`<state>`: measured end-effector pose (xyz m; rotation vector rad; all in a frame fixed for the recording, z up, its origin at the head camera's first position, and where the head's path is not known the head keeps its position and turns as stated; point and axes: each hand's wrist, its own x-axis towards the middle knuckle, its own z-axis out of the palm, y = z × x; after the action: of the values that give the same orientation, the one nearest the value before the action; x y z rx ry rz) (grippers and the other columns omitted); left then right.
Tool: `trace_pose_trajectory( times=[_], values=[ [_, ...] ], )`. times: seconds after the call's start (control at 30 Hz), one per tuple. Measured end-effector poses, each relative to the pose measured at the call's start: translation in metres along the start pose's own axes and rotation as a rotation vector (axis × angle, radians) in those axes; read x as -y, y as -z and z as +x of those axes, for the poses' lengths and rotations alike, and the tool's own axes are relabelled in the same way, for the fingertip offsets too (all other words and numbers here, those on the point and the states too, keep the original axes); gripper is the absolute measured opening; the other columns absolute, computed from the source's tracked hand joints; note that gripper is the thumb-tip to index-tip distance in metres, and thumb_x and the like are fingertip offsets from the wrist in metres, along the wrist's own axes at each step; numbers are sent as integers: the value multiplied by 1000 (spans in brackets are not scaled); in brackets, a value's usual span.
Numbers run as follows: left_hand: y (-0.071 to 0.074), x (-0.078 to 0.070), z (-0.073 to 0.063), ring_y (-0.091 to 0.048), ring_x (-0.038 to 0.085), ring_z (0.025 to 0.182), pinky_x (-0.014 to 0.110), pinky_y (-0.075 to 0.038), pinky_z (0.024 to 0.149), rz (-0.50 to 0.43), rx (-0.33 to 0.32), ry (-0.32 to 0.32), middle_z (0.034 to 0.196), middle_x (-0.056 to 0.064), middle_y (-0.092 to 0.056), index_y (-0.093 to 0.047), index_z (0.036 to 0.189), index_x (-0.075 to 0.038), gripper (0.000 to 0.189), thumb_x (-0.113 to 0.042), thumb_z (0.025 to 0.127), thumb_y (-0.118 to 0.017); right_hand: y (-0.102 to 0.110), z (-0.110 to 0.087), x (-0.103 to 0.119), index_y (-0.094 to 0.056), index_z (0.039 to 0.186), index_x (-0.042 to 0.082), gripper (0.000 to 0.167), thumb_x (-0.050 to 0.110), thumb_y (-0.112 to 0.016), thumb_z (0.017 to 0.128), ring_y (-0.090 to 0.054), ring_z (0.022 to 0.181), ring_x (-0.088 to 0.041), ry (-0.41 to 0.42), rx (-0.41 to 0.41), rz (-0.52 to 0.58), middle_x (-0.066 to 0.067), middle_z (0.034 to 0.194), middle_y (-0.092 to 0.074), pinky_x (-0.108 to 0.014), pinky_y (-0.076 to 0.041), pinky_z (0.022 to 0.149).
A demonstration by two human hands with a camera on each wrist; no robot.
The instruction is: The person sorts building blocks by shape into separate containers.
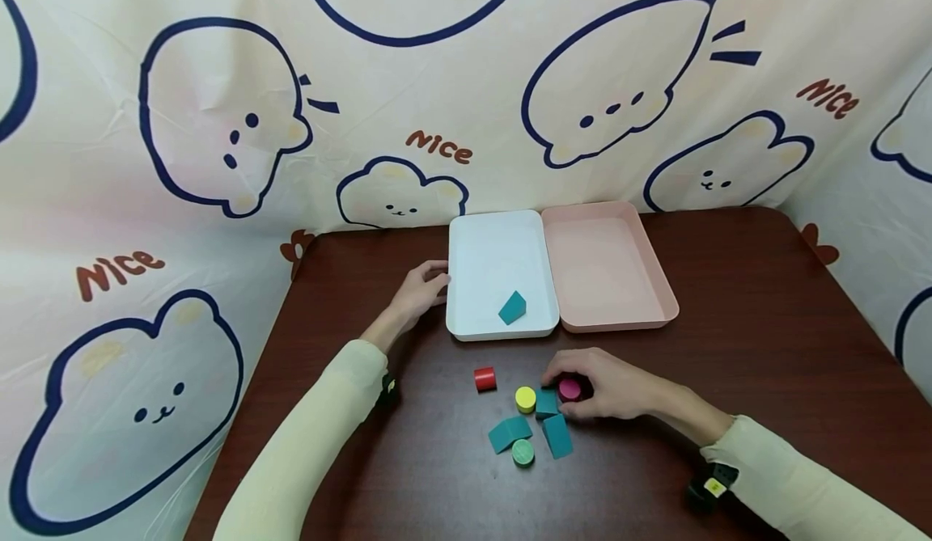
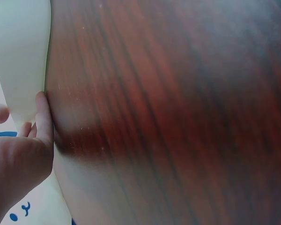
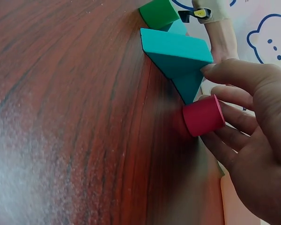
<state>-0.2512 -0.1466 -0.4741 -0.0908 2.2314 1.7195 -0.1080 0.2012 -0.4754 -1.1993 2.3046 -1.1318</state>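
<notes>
My left hand (image 1: 420, 292) rests against the left side of the white tray (image 1: 469, 242), fingers extended along its wall. A teal block (image 1: 513, 308) lies inside that tray near its front. With thumb and forefinger, my right hand (image 1: 607, 383) pinches a teal block (image 1: 546, 403) on the table. A magenta cylinder (image 3: 203, 117) stands within the curve of the same hand, just beside that block. Another teal block (image 1: 557, 436) sits right in front, close to the thumb tip. The left wrist view shows mostly tabletop, with the left hand (image 2: 23, 154) at its edge.
A pink tray (image 1: 604, 258) stands against the white tray's right side. Left of my right hand are a yellow cylinder (image 1: 525, 399) and a red cylinder (image 1: 485, 378) on its side. Nearer me lie teal pieces (image 1: 510, 433) and a green cylinder (image 1: 523, 453). A printed cloth hangs behind the table.
</notes>
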Motion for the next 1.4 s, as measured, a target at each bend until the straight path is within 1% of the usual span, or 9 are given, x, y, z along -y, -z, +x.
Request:
trace_pose_trajectory(
  times=[0.23,0.5,0.87,1.13,1.4],
  values=[
    [0,2,2,-61,27,129,43,-56,106,7,1,-7,144,15,-56,-50,153,-8,44,-21,111,-55,-5,5,6,-71,126,13,36,19,-83,93,-63,110,-16,9,6,-4,1,124,-68,-32,-56,96],
    [0,3,1,-61,28,130,43,-57,105,2,4,-9,145,16,-55,-49,154,-8,44,-20,111,-54,-14,11,5,-70,126,20,38,23,-86,91,-60,113,-9,-3,10,-22,9,124,-66,-33,-55,99],
    [1,3,2,-61,28,129,43,-57,105,5,9,-18,144,15,-56,-50,153,-8,44,-20,111,-54,-20,16,4,-71,118,22,34,16,-87,88,-58,108,-8,12,-18,-62,13,117,-66,-30,-55,94],
    [0,2,2,-61,27,130,43,-57,106,5,8,-10,144,15,-56,-50,153,-8,43,-20,112,-54,-23,16,3,-69,115,27,34,15,-86,88,-57,105,-11,-1,-15,-91,17,113,-63,-31,-53,91],
    [1,2,2,-61,27,130,43,-57,106,6,10,-10,144,15,-56,-50,153,-8,44,-20,112,-54,-22,17,4,-70,114,26,31,15,-86,89,-58,105,-13,-1,-9,-101,17,112,-64,-32,-54,91]
  ],
)
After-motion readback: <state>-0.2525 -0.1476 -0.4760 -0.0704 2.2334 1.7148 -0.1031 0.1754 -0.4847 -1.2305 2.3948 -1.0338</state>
